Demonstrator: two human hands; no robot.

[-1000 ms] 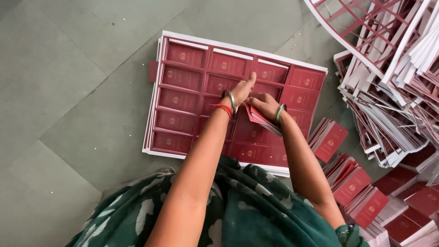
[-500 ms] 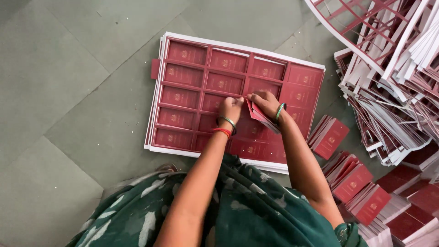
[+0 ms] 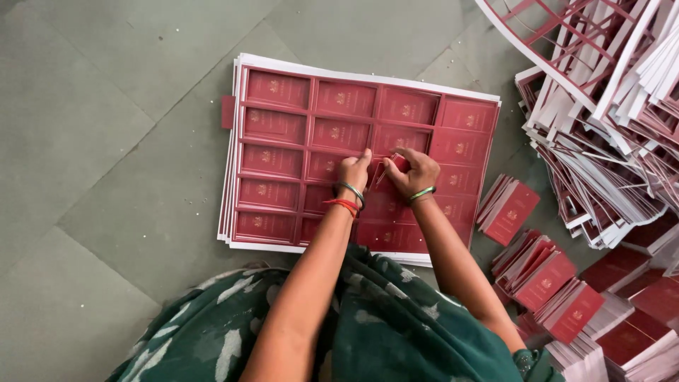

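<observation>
Head view: mid-frame, our left hand (image 3: 351,172) presses the printed sheet (image 3: 297,141) flat; our right hand (image 3: 416,172) pinches red cards (image 3: 387,172), so we should peel gently.

We are counting one stack of printed sheets (image 3: 297,78); its top sheet is showing four columns of red panels (image 3: 277,89). Two hands, left (image 3: 352,172) and right (image 3: 417,172), are showing.
</observation>
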